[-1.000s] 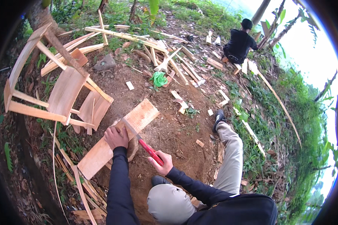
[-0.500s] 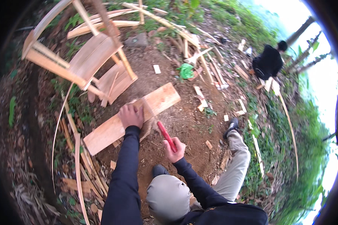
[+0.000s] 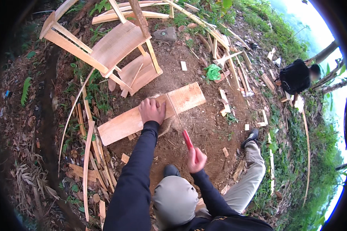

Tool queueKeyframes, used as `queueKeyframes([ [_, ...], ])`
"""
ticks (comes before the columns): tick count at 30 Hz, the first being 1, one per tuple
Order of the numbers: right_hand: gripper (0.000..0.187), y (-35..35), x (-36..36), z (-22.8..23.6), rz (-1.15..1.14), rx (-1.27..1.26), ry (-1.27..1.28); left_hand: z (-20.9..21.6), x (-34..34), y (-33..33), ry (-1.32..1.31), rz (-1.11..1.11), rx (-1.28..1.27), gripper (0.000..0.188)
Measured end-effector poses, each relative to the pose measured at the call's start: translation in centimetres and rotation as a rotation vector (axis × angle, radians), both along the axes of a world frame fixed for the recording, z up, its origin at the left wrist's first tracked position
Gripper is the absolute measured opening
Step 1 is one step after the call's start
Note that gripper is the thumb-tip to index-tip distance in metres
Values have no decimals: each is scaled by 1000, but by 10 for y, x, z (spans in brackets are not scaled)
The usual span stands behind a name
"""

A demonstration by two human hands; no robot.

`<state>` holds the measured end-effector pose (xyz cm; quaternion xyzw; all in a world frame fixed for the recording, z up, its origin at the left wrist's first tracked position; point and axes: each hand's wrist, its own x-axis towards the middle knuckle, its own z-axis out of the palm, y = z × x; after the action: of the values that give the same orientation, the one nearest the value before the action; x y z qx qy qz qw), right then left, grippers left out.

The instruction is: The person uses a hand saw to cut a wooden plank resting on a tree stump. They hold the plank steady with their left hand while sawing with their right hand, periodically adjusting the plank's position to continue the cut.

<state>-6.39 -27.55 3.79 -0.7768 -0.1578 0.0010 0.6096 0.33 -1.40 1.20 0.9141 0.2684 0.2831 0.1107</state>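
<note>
A person's left hand (image 3: 152, 111), thumb spread, lies atop a plank (image 3: 130, 121); to its right, the right hand (image 3: 196, 160) clasps a saw (image 3: 187, 138).

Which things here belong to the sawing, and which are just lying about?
In the job: the board, under the left hand; the red-handled saw, in the right hand.

Lying about: green plastic bag; grey stone; small pale offcut; curved wooden strip.

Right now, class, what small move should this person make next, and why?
Probably a gentle forward push of the red-handled saw. The right hand grips it with the handle clear of the near edge of the board, while the saw's far end lies across the board. The left hand rests beside the cut line, seemingly steadying the wood.
</note>
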Motion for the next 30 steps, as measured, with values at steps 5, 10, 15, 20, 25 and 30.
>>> queueKeyframes([
  [5,28,-1,13,-11,-35,-11,-31,3,7,2,-21,-11,19,39],
  [10,25,11,7,6,42,-84,-70,-2,-2,5,-6,-8,41,40],
  [15,26,-23,-7,-17,-55,-77,-122,1,6,-3,18,-4,45,40],
  [20,32,26,23,0,1,-56,-100,-3,2,3,-26,-14,15,40],
  [25,25,-42,-17,-16,-11,-47,-131,6,12,3,-16,-5,24,38],
  [30,32,31,22,-2,16,5,-21,-3,5,3,-59,-26,59,39],
])
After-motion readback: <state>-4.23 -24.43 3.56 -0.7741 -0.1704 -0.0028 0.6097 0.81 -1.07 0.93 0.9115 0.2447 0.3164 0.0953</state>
